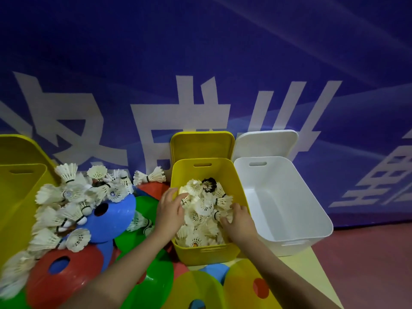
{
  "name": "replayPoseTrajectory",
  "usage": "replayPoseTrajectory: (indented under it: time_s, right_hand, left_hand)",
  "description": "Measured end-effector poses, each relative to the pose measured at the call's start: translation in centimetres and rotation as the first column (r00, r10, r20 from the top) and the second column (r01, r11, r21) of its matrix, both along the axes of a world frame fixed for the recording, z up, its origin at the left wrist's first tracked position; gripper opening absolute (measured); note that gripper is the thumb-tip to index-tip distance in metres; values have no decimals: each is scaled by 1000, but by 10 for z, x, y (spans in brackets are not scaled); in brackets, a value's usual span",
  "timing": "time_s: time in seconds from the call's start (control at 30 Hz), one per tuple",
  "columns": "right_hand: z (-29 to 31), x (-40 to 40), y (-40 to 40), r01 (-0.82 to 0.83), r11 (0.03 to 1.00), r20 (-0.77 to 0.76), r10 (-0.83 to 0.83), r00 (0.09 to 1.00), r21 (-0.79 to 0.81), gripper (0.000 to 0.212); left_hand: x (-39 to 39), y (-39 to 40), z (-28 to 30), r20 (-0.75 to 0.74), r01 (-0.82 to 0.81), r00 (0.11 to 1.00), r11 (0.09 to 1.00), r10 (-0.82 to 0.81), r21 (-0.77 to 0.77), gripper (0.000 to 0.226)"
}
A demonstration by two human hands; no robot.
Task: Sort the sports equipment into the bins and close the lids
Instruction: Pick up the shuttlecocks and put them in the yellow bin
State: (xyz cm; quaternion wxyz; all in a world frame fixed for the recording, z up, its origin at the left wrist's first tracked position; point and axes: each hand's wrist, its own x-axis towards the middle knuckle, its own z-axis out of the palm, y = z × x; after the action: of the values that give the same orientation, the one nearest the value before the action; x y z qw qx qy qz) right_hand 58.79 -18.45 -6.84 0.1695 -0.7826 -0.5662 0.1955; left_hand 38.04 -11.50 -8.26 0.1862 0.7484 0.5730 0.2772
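Second yellow bin (pixel 15 192) cut off at left edge of frame; its contents not visible. Loose pile of shuttlecocks (pixel 66 201) at centre left, lowest ones blurred. Feathered white shuttlecocks (pixel 205 210), one black (pixel 209 184), fill yellow plastic bin (pixel 207 250) at frame centre, lid (pixel 201 144) standing behind. Left hand (pixel 170 208) and right hand (pixel 237 218) both inside bin, fingers curled onto shuttlecocks; actual grip hard to make out. White bin (pixel 312 221) at right holds nothing, white lid (pixel 266 142) up. Glossy flat disc cones (pixel 66 277), each with centre hole, scattered lower left.
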Motion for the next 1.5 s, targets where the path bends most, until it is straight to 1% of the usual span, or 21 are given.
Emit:
replayPoseTrajectory:
  time_s: [0.07, 0.1, 0.13, 0.2, 0.27, 0.37, 0.43, 0.5, 0.53, 0.67, 0.7, 0.73, 0.83, 0.97, 1.0, 1.07, 1.17, 1.27, 1.33, 1.4, 1.5]
  right_hand:
    - [3, 2, 5, 30, 1000, -46, -31, 998, -8, 48]
    - [4, 3, 8, 27, 1000, -50, -28, 998, -10, 48]
    - [4, 3, 10, 8, 1000, -43, -8, 999, -5, 49]
    - [4, 2, 12, -63, 998, -8, 63, 998, 9, 49]
    - [2, 0, 15, -141, 990, 49, 141, 989, -10, 52]
    - [-2, -1, 21, -209, 969, 183, 232, 955, -134, 55]
    - [-6, -1, 25, -219, 946, 253, 279, 927, -239, 51]
    - [-11, -1, 29, -214, 926, 302, 310, 901, -311, 44]
    - [-14, -1, 30, -210, 923, 292, 308, 905, -323, 42]
    - [-22, 1, 31, -234, 937, 53, 256, 965, -260, 54]
    - [-22, 2, 31, -238, 941, 36, 253, 967, -242, 53]
    - [-21, 2, 31, -239, 942, 47, 257, 965, -234, 51]
    - [-18, 0, 32, -222, 943, 153, 264, 952, -248, 42]
    - [-22, -2, 36, -192, 931, 223, 267, 937, -309, 38]
    - [-21, -3, 36, -187, 935, 228, 261, 938, -301, 38]
    - [-18, -6, 34, -165, 956, 228, 221, 948, -241, 45]
    - [-8, -9, 30, -137, 988, 259, 149, 954, -64, 53]
    - [8, -24, 33, -151, 982, 173, 131, 976, 110, 50]
    - [21, -45, 37, -183, 961, 110, 163, 980, 206, 48]
    - [32, -75, 44, -241, 924, 66, 232, 970, 295, 45]
    - [41, -127, 52, -320, 881, 16, 335, 942, 348, 42]
  left_hand:
    - [-4, -4, 4, 98, -67, 992, 985, 83, -157, 50]
    - [-7, -5, 5, 148, -72, 983, 971, 108, -229, 52]
    - [-10, -6, 6, 188, -67, 974, 955, 125, -289, 54]
    - [-12, -7, 8, 214, -61, 966, 929, 147, -366, 53]
    - [-12, -8, 7, 226, -85, 958, 926, 177, -367, 52]
    - [-10, -11, 3, 241, -120, 948, 934, 208, -336, 50]
    - [-9, -12, 2, 270, -117, 938, 934, 216, -339, 49]
    - [-9, -12, 1, 287, -122, 930, 931, 228, -344, 49]
    - [-10, -12, 1, 291, -127, 927, 930, 235, -346, 49]
    - [-9, -12, -1, 301, -138, 921, 930, 246, -341, 49]
    - [-8, -11, -1, 302, -137, 921, 931, 245, -338, 49]
    - [-8, -11, -1, 312, -133, 919, 933, 242, -335, 48]
    - [-9, -10, -3, 344, -123, 908, 936, 240, -330, 48]
    - [-12, -10, -2, 316, -131, 918, 933, 241, -334, 48]
    - [-12, -11, -1, 302, -123, 926, 935, 228, -332, 48]
    - [-13, -11, 7, 309, -57, 934, 931, 177, -361, 46]
    - [-30, -2, 23, 361, 64, 926, 898, 109, -436, 45]
    - [-70, 1, 35, 316, 100, 948, 916, 30, -388, 44]
    - [-106, -2, 33, 286, 100, 958, 929, 6, -356, 41]
    - [-145, -5, 28, 233, 78, 972, 936, 4, -344, 38]
    - [-201, -12, 19, 117, 31, 993, 952, 5, -303, 36]
